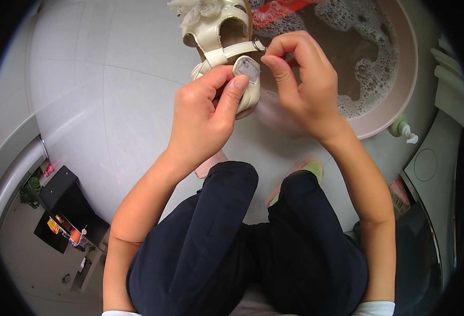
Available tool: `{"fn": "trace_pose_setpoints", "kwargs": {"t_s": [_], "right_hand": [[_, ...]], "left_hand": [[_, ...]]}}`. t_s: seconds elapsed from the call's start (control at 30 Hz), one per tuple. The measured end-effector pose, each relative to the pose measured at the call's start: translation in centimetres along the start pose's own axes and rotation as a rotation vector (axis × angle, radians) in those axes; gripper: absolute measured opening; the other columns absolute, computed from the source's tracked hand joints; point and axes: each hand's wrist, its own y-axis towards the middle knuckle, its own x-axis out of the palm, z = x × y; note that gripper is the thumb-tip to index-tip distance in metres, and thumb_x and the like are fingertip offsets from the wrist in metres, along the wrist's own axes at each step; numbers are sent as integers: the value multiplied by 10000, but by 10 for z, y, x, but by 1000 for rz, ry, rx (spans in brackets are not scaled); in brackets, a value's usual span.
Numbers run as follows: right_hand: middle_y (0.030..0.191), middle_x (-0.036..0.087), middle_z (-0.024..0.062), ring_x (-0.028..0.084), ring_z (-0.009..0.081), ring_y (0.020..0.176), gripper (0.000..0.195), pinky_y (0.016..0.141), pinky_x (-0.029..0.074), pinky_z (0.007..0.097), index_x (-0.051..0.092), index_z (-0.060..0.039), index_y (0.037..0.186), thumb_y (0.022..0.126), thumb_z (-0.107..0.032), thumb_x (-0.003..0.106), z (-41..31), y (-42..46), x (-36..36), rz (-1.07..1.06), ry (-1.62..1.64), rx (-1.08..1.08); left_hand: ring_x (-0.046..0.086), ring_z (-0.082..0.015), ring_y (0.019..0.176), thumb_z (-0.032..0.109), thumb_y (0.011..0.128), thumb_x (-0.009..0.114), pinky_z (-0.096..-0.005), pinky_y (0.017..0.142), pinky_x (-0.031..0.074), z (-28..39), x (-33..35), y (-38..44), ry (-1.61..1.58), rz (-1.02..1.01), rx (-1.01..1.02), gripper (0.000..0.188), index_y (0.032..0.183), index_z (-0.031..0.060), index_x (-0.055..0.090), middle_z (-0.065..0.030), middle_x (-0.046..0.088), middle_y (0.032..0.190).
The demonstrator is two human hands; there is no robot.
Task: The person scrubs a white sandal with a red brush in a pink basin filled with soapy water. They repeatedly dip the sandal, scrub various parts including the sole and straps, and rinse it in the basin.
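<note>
A cream patent-leather sandal (210, 39) with cut-outs and a gauzy fabric flower (200, 10) is at the top middle, beside the wash basin. My left hand (204, 106) pinches the sandal's strap end (249, 70) between thumb and forefinger. The grey, fuzzy hook-and-loop patch on that end faces up. Just right of the metal strap ring (259, 45), my right hand (307, 79) has its thumb and forefinger tips together, with nothing visible between them. My left fingers hide part of the sandal's heel.
A pinkish plastic basin (407, 59) holds murky, foamy water and a red object (279, 12). Outside its rim is a green pump bottle (398, 125). My knees in dark trousers (224, 205) are below my hands, above pale floor tiles (137, 98). A grey appliance panel (427, 166) borders the right.
</note>
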Motion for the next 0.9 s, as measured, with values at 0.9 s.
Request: {"fn": "trace_pose_setpoints", "kwargs": {"t_s": [0.9], "right_hand": [[827, 606, 90, 613, 245, 707, 94, 624, 492, 332, 637, -17, 897, 842, -37, 711, -16, -4, -3, -100, 114, 172]], "left_hand": [[460, -65, 570, 150, 979, 620, -251, 508, 390, 1, -3, 0, -8, -9, 4, 169, 947, -11, 660, -25, 567, 622]]}}
